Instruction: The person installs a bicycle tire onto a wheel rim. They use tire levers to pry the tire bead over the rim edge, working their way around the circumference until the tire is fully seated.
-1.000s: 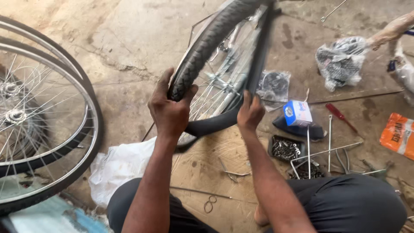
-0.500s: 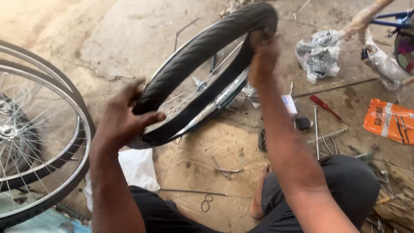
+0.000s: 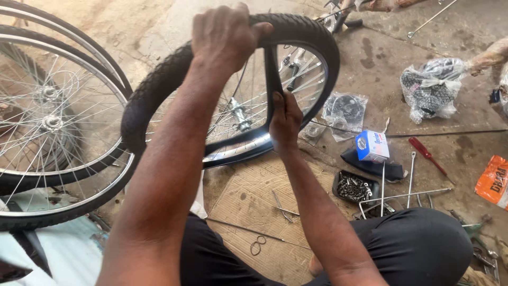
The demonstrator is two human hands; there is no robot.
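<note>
A bicycle wheel with a chrome rim (image 3: 241,151) and thin spokes stands tilted on the ground before me. A black treaded tyre (image 3: 159,92) wraps it. My left hand (image 3: 225,34) grips the tyre's top tread from above. My right hand (image 3: 286,119) pinches a black rubber strip (image 3: 272,74), likely the inner tube or tyre edge, that runs down inside the wheel. A flat piece of cardboard (image 3: 254,198) lies under the wheel in front of my knees.
Two more spoked wheels (image 3: 53,127) lean at the left. On the concrete at the right lie plastic bags of parts (image 3: 431,90), a small blue-and-white box (image 3: 372,145), a tray of nuts (image 3: 354,186), a red-handled screwdriver (image 3: 429,157), metal rods and an orange packet (image 3: 493,180).
The wheel has turned and come closer. My left hand moved from the tyre's lower left side up to its top. My right hand dropped from the top edge into the wheel's middle.
</note>
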